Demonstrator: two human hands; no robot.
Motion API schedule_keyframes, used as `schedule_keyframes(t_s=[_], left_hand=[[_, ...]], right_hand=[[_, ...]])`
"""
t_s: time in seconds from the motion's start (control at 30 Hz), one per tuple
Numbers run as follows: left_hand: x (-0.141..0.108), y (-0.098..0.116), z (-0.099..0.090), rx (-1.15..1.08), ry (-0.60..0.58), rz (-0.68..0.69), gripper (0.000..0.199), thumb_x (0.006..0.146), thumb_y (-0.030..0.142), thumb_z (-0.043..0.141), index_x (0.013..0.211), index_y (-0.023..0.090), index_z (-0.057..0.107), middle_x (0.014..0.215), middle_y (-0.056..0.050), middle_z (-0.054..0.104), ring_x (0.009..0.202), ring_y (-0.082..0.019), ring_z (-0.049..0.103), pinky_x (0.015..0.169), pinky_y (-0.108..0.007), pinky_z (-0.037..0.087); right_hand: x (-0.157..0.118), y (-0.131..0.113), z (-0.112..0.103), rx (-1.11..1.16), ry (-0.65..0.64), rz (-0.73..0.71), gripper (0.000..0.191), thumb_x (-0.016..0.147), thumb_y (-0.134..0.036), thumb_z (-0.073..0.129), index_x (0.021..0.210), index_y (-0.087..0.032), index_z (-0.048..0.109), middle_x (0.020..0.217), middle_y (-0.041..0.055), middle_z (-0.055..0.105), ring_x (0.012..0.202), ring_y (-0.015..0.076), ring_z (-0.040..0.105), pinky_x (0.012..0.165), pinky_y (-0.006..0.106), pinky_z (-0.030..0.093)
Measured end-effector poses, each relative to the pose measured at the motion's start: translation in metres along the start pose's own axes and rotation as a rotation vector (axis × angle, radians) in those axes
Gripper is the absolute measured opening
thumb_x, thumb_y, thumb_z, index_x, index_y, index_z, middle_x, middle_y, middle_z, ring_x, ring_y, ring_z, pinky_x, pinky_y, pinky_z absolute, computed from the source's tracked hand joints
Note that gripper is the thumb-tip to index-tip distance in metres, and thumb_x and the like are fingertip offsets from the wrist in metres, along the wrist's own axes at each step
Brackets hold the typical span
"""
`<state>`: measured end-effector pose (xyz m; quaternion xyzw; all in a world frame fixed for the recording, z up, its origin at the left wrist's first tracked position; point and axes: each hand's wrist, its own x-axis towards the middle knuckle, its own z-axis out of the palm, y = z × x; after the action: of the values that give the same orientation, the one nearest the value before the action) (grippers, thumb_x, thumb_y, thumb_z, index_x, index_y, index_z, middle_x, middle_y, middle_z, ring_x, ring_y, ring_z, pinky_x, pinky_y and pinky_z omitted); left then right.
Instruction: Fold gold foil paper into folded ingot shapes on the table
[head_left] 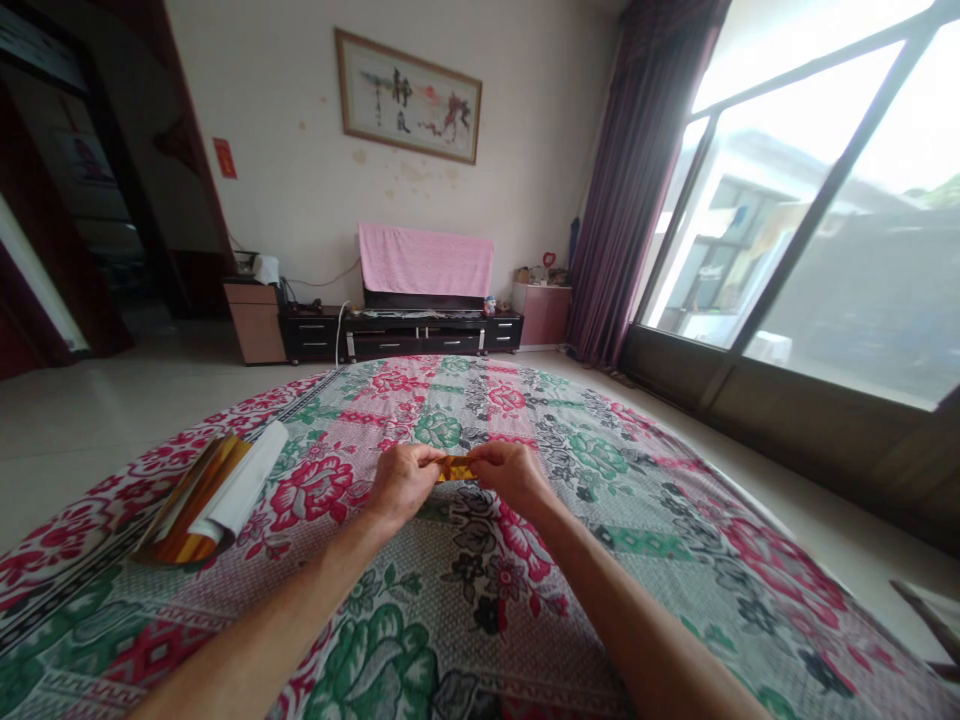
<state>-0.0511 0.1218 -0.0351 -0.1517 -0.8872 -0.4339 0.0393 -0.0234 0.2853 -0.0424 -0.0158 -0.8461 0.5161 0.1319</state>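
A small folded piece of shiny gold paper [457, 468] is stretched between my two hands, just above the flowered tablecloth. My left hand [405, 482] pinches its left end between thumb and fingers. At the other end, my right hand [511, 474] pinches it the same way. The fingertips hide both ends of the strip, so I cannot make out its exact folds. Off to the left, curled sheets of gold paper [221, 470] with white backs lie loosely stacked on the cloth.
A round table under a red, green and grey floral tablecloth [637, 610] fills the foreground. Beyond it stand a black TV cabinet [412, 338] and a screen under a pink cloth [427, 260]. Purple curtains [634, 190] hang beside a large window on the right.
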Motion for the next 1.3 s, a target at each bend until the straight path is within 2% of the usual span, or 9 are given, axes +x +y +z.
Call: schedule_keyframes(t_s=[0.4, 0.63, 0.77, 0.93, 1.13, 1.3], left_hand=[[0.000, 0.000, 0.000, -0.041, -0.012, -0.012, 0.020, 0.074, 0.023, 0.058, 0.087, 0.020, 0.072, 0.073, 0.000, 0.073, 0.064, -0.013, 0.066, 0.054, -0.016, 0.047], [0.005, -0.008, 0.005, -0.144, -0.088, -0.046, 0.032, 0.072, 0.020, 0.058, 0.101, 0.017, 0.069, 0.084, -0.002, 0.073, 0.071, -0.013, 0.068, 0.057, -0.017, 0.051], [0.004, -0.008, 0.004, -0.115, -0.071, -0.015, 0.024, 0.072, 0.022, 0.057, 0.091, 0.018, 0.072, 0.076, -0.001, 0.073, 0.064, -0.013, 0.066, 0.055, -0.017, 0.049], [0.001, -0.003, 0.000, -0.024, -0.025, -0.042, 0.019, 0.070, 0.024, 0.060, 0.084, 0.020, 0.073, 0.069, 0.001, 0.072, 0.059, -0.012, 0.064, 0.053, -0.017, 0.046], [-0.001, 0.001, 0.000, 0.044, 0.033, -0.033, 0.020, 0.072, 0.026, 0.058, 0.084, 0.020, 0.073, 0.068, 0.000, 0.071, 0.060, -0.013, 0.064, 0.054, -0.018, 0.045], [-0.001, 0.002, 0.002, 0.032, 0.040, -0.008, 0.020, 0.072, 0.024, 0.057, 0.084, 0.019, 0.073, 0.074, -0.001, 0.072, 0.068, -0.014, 0.066, 0.057, -0.018, 0.045]], right_hand=[[0.000, 0.004, 0.002, 0.050, 0.000, 0.036, 0.017, 0.065, -0.020, 0.059, 0.074, -0.014, 0.071, 0.052, -0.0023, 0.059, 0.046, 0.0079, 0.048, 0.044, 0.018, 0.035], [0.005, 0.017, 0.003, 0.074, -0.047, -0.034, 0.017, 0.065, -0.020, 0.056, 0.073, -0.014, 0.069, 0.055, -0.0017, 0.060, 0.048, 0.0079, 0.048, 0.043, 0.018, 0.034], [0.008, 0.023, 0.004, 0.096, -0.089, -0.029, 0.022, 0.067, -0.017, 0.051, 0.078, -0.016, 0.070, 0.059, -0.0012, 0.063, 0.049, 0.0081, 0.049, 0.046, 0.018, 0.037], [0.004, 0.013, 0.002, 0.138, -0.107, 0.051, 0.024, 0.065, -0.014, 0.051, 0.078, -0.016, 0.071, 0.058, -0.0013, 0.063, 0.046, 0.0076, 0.048, 0.046, 0.018, 0.039], [0.004, 0.010, 0.005, 0.077, -0.059, 0.033, 0.021, 0.065, -0.019, 0.054, 0.077, -0.015, 0.072, 0.049, -0.0030, 0.058, 0.044, 0.0079, 0.046, 0.043, 0.018, 0.035], [0.008, 0.016, 0.009, 0.023, 0.026, -0.017, 0.021, 0.066, -0.019, 0.054, 0.075, -0.015, 0.072, 0.058, -0.0005, 0.064, 0.049, 0.0091, 0.050, 0.046, 0.018, 0.036]])
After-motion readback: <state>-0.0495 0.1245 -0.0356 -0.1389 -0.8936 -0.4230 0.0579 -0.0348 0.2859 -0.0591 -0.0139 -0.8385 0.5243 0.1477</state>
